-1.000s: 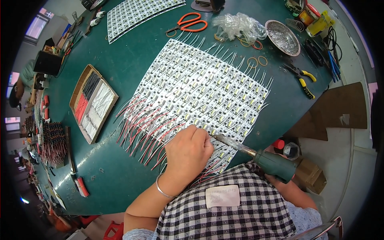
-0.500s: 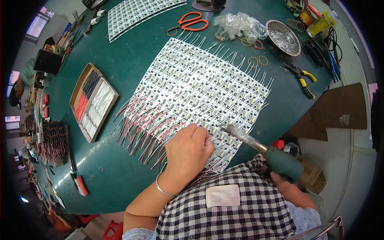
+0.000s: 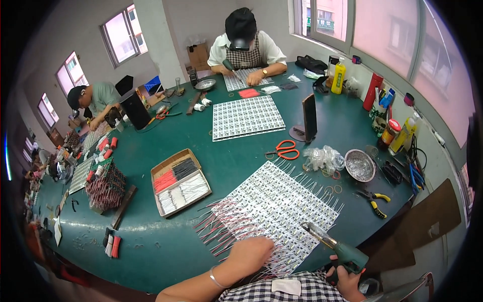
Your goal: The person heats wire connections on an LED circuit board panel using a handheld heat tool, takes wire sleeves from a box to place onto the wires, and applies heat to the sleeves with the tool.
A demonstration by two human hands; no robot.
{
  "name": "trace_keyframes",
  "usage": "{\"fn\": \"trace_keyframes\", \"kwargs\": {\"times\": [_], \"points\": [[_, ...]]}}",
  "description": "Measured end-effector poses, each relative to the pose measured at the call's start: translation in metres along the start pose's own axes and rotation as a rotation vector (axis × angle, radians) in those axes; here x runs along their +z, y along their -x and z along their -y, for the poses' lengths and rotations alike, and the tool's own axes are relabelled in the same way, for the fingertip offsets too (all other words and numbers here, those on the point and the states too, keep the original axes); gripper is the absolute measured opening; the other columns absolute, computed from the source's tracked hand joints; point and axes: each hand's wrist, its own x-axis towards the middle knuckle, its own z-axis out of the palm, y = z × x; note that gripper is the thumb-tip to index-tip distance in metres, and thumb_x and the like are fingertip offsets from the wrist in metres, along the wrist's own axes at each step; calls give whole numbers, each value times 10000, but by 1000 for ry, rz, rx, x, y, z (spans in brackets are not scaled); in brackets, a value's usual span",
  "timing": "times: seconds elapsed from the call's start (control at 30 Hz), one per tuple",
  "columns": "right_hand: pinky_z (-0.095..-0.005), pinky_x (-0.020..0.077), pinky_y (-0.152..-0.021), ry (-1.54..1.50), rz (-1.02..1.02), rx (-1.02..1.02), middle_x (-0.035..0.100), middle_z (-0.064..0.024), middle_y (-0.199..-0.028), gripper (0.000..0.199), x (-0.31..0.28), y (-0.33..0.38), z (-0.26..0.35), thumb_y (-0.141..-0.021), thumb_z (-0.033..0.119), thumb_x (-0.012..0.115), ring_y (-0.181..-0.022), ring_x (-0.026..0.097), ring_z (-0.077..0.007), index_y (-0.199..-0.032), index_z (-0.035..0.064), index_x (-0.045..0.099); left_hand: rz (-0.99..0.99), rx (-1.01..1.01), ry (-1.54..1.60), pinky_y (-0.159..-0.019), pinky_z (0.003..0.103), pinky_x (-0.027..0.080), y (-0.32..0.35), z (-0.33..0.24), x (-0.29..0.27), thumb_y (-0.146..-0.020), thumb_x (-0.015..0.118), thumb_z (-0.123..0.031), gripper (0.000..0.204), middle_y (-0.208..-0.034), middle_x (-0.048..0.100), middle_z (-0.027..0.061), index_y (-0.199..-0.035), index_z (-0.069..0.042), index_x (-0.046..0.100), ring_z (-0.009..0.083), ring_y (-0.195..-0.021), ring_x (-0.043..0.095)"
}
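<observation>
A white panel of circuit boards (image 3: 282,201) lies on the green table in front of me, with red and white wires (image 3: 226,226) fringing its left side and thin white wires along its far edge. My left hand (image 3: 253,255) rests closed on the panel's near part; what its fingers pinch is hidden. My right hand (image 3: 346,283) grips the green handle of a soldering gun (image 3: 348,255) near the panel's right corner. The gun's metal tip points left over the boards; whether it touches them I cannot tell.
A cardboard box (image 3: 196,193) of sorted wires stands left of the panel. Beyond are orange-handled scissors (image 3: 285,150), a plastic bag (image 3: 324,160), a metal bowl (image 3: 359,165) and stacked boards (image 3: 246,118). Yellow-handled pliers (image 3: 375,202) lie right. A co-worker (image 3: 246,48) sits opposite, another (image 3: 98,103) far left.
The view has tilted up, bringing the co-workers and windows into sight. My right hand's fingers now show on the soldering gun. My left hand stays closed on the panel's near part.
</observation>
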Motion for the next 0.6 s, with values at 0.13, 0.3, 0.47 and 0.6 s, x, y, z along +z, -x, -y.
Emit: {"fn": "trace_keyframes", "kwargs": {"times": [0.13,0.3,0.47,0.6], "points": [[-313,506,-528,37,-69,-57,563,-173,-1059,431,-7,2,-3,-886,191,524,-579,585,-199,-1231,-25,385,-245,-168,111,-593,387,481,20,14,-49,-805,604,-181,143,-790,622,88,-929,-110,613,287,-726,610],[-306,522,-594,-48,-105,-55,569,-159,-1098,345,-4,0,7,-873,100,523,-662,592,-175,-1183,-29,444,-1152,289,206,-477,271,340,27,-22,-112,-782,649,-61,157,-668,513,12,-909,-128,586,149,-526,446],[-309,482,-523,-41,-106,-115,571,-161,-1056,461,-4,0,-2,-870,238,559,-579,575,-199,-1211,-37,414,-1646,829,609,-481,207,203,20,-65,-135,-745,751,-249,300,-690,357,-79,-1029,-229,656,48,-517,277],[-310,489,-554,-47,-128,-125,555,-160,-1085,450,-8,19,2,-886,227,542,-605,576,-194,-1218,-42,400,-1546,975,696,-476,206,190,29,-78,-143,-737,758,-246,306,-706,405,-91,-1033,-246,679,38,-500,272]]}}
